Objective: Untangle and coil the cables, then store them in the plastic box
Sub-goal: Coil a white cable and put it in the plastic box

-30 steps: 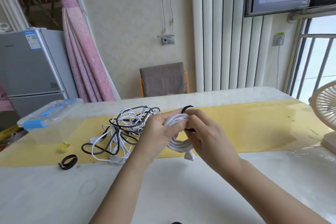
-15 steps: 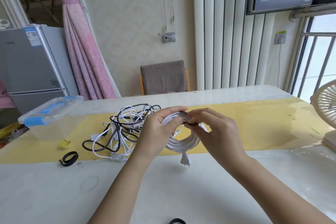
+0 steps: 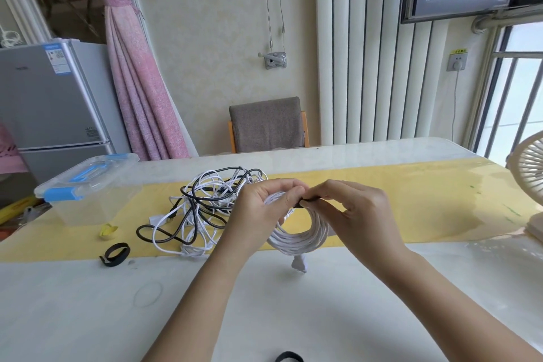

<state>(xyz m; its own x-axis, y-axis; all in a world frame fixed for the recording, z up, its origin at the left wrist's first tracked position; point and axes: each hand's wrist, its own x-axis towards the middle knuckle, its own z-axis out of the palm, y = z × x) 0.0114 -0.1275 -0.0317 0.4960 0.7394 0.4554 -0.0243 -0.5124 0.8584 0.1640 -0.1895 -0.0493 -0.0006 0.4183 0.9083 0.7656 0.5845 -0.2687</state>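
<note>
I have the white coil (image 3: 302,239) held up just right of the tangle (image 3: 202,209), clear of the worktop (image 3: 88,317), so that its turns hang in an open ring. Its plug (image 3: 299,264) dangles below.

My left hand (image 3: 258,211), the one nearer the tangle, has its fingers curled round the top of the coil. I judge that this keeps the turns bunched where the tie must go. My right hand (image 3: 361,214), on the coil's far side from the tangle, pinches the end of a black strap (image 3: 308,201) between thumb and forefinger, the other fingers loosely bent. The strap lies flat across the top of the bundle between the two hands. I cannot tell whether it is fastened yet.

A second ago the strap stood up as a loop above the coil and the ring was squashed behind my hands. Half a second ago it was already drawn low across the bundle. Now it is pulled flat, and the ring hangs rounder.

The plastic box (image 3: 88,191) sits left of the tangle with its lid on. A spare strap (image 3: 115,254) and a yellow tie (image 3: 108,230) lie in front of the tangle, towards the box, both where they were. By my reckoning only this one cable is coiled, and the rest wait in the tangle.
</note>
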